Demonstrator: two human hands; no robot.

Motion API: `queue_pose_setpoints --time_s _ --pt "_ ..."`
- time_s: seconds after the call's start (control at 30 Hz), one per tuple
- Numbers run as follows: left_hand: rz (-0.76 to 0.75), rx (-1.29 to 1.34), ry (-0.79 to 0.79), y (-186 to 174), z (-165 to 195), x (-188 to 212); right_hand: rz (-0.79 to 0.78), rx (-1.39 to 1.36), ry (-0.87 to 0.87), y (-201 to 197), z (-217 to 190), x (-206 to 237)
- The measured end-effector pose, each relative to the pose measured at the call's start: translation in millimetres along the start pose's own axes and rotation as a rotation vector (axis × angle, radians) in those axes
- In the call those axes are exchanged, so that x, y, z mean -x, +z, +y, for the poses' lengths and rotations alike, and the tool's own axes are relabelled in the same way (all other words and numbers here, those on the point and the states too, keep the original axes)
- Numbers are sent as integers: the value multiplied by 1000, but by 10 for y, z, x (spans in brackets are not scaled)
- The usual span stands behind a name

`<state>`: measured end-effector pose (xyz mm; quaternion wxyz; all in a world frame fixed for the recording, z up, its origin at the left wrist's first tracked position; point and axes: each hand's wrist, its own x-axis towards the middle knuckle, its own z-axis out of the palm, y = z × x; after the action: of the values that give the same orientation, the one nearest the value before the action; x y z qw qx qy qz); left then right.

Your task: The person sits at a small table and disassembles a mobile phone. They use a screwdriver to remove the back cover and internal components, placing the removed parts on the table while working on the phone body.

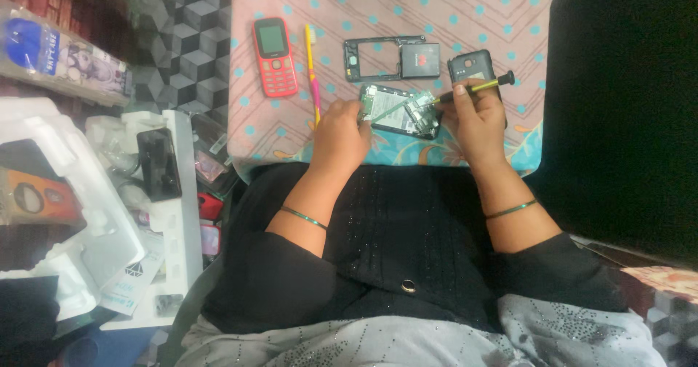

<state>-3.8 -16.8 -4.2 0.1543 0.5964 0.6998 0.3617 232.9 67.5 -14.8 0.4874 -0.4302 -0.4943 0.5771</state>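
An opened phone with its green circuit board exposed (398, 111) lies on the pink dotted cloth (392, 7). My left hand (340, 138) grips its left edge. My right hand (474, 116) holds a thin yellow screwdriver with a black cap (476, 87), its tip resting on the board. Just behind lie a black phone frame (372, 59), a dark battery (420, 60) and a black back cover (472, 65).
A red keypad phone (274, 56) and a pink-and-yellow toothbrush (313, 72) lie on the cloth at the left. White foam packing (109, 214) with a black smartphone (158, 163) sits at the left. A dark surface (625, 105) fills the right.
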Motion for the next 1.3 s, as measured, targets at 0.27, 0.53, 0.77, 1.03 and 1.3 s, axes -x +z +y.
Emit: queue_pose_setpoints --time_s 0.27,0.53,0.77,1.03,1.3 --pt "93 63 -26 78 -23 -17 37 -17 14 24 11 3" --pt "16 239 -291 127 -100 -102 81 -250 82 -52 6 -27" --pt "33 424 -268 121 -96 -104 119 -343 47 -98 11 -42" --pt "11 329 -237 89 -67 -74 106 -296 40 -87 -33 -18" --pt "63 37 -41 103 -46 -20 87 -208 32 -41 -5 -30"
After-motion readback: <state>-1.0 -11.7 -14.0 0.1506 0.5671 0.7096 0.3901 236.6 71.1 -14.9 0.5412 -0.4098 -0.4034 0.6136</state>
